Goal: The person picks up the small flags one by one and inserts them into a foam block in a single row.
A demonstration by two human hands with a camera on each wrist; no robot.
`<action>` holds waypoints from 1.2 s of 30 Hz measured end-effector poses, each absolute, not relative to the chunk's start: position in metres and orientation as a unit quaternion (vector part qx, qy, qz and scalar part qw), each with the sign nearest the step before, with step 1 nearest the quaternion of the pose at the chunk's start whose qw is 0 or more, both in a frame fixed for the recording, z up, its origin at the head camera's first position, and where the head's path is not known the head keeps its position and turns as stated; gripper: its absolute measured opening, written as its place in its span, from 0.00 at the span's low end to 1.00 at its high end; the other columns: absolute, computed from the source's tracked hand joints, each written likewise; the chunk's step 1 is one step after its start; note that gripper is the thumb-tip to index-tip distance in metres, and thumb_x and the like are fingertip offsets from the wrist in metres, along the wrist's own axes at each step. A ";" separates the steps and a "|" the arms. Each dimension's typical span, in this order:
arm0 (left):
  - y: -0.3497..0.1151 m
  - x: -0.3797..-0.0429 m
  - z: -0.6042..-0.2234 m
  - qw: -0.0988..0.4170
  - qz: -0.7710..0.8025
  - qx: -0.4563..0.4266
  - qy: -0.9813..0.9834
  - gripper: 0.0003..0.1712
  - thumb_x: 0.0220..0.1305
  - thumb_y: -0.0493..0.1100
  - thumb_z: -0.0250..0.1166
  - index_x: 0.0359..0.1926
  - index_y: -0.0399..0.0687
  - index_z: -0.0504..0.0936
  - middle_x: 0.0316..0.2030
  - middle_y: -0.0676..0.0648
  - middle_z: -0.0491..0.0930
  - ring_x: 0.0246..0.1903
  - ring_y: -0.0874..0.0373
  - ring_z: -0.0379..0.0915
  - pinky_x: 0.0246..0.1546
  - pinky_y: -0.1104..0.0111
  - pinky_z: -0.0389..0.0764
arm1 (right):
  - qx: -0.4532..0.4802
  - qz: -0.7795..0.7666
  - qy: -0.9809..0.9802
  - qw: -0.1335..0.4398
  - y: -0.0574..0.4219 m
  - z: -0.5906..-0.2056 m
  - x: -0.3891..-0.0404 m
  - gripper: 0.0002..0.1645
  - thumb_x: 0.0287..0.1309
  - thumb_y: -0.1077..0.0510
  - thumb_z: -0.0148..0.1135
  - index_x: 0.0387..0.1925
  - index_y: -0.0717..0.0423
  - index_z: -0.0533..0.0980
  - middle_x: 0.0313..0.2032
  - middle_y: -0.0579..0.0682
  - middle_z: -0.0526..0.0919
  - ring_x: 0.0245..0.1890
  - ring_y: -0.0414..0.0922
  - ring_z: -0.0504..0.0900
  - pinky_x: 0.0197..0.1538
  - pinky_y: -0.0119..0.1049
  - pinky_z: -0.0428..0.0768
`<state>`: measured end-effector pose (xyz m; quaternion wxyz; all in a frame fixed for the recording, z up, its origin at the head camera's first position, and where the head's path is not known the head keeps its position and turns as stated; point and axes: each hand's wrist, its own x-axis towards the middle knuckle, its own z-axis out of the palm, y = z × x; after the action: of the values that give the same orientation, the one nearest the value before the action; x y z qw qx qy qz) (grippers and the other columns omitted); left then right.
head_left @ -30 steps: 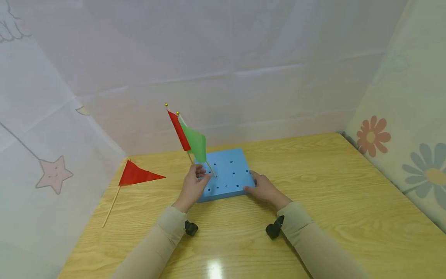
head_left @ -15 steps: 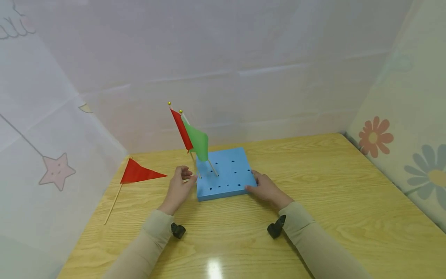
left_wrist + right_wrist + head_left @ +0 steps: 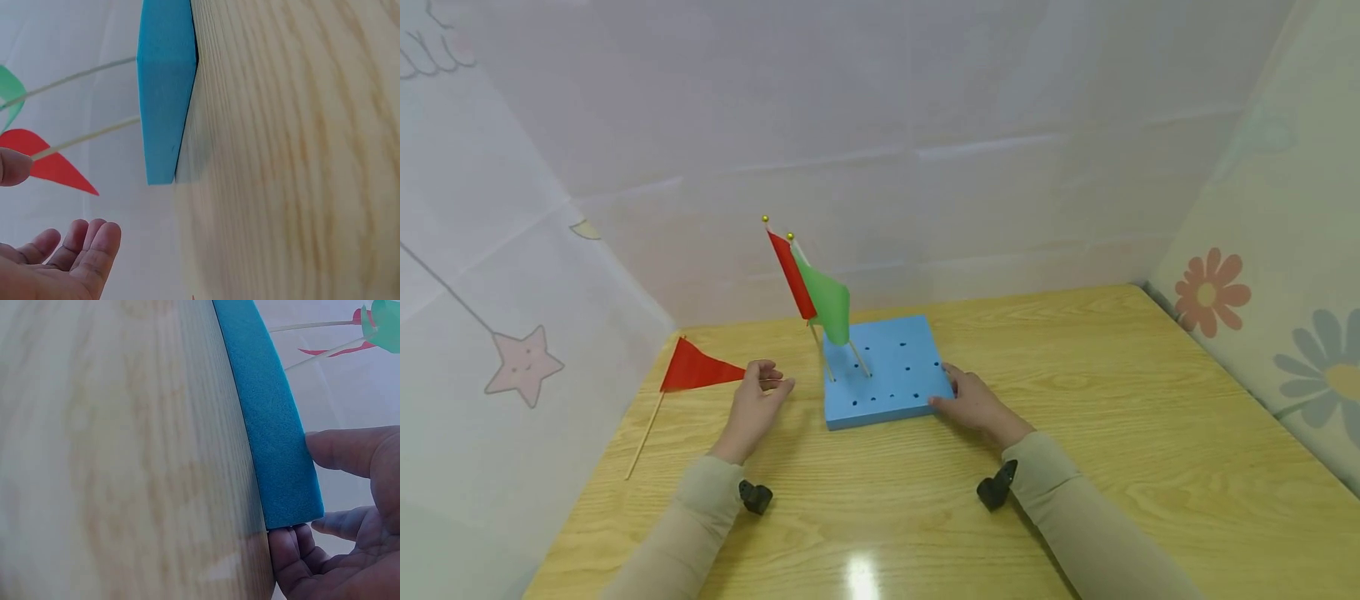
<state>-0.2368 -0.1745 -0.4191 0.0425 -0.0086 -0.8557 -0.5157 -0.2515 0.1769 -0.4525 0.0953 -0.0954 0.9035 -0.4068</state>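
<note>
A blue foam board (image 3: 887, 379) with several holes lies on the table. Two flags on thin sticks stand leaning left in its left part: a red flag (image 3: 792, 275) and a green flag (image 3: 829, 304). My right hand (image 3: 976, 407) holds the board's right front corner, thumb on its upper edge and fingers against its side (image 3: 284, 469). Left of the board, my left hand (image 3: 752, 412) has nothing in its grasp; its fingers (image 3: 94, 256) are relaxed and apart from the thumb. Beyond its fingertips a red triangular flag (image 3: 696, 369) lies on the table, its tip partly hidden by that hand.
The wooden table (image 3: 1112, 417) meets a pale cloth backdrop (image 3: 1000, 192) at the back and both sides. A small black camera sits on each wrist, below the rolled beige sleeves. Light glares off the table's front.
My left hand has left the flag sticks at the board and moved left to the tip of the lying red flag. The right hand stays on the board's corner.
</note>
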 end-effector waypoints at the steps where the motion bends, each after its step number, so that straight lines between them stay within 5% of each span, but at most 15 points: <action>1: -0.177 -0.236 -0.419 0.041 -0.516 -0.005 -0.856 0.28 0.76 0.40 0.60 0.67 0.29 0.61 0.61 0.30 0.69 0.61 0.37 0.69 0.64 0.47 0.70 | -0.096 -0.407 0.903 0.097 0.177 -0.452 -0.251 0.46 0.71 0.56 0.64 0.77 0.72 0.52 0.62 0.76 0.71 0.64 0.66 0.72 0.60 0.57 0.74; 28: -0.216 -0.227 -0.412 0.017 -0.497 0.035 -0.867 0.32 0.79 0.43 0.57 0.72 0.28 0.57 0.65 0.28 0.65 0.66 0.35 0.64 0.65 0.46 0.69 | -0.111 -0.422 0.894 0.100 0.178 -0.449 -0.251 0.46 0.72 0.56 0.62 0.78 0.73 0.50 0.64 0.77 0.69 0.63 0.66 0.72 0.60 0.56 0.74; 36: -0.220 -0.224 -0.413 0.017 -0.504 0.038 -0.862 0.31 0.79 0.41 0.57 0.71 0.27 0.57 0.63 0.29 0.65 0.64 0.36 0.65 0.63 0.48 0.70 | -0.110 -0.419 0.896 0.098 0.178 -0.450 -0.251 0.46 0.72 0.56 0.63 0.78 0.72 0.51 0.61 0.76 0.71 0.57 0.61 0.75 0.54 0.52 0.75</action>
<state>-0.2239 -0.2204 -0.4134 0.0172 0.0375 -0.8625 -0.5044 -0.2509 0.1783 -0.4502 0.0984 -0.1096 0.8959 -0.4192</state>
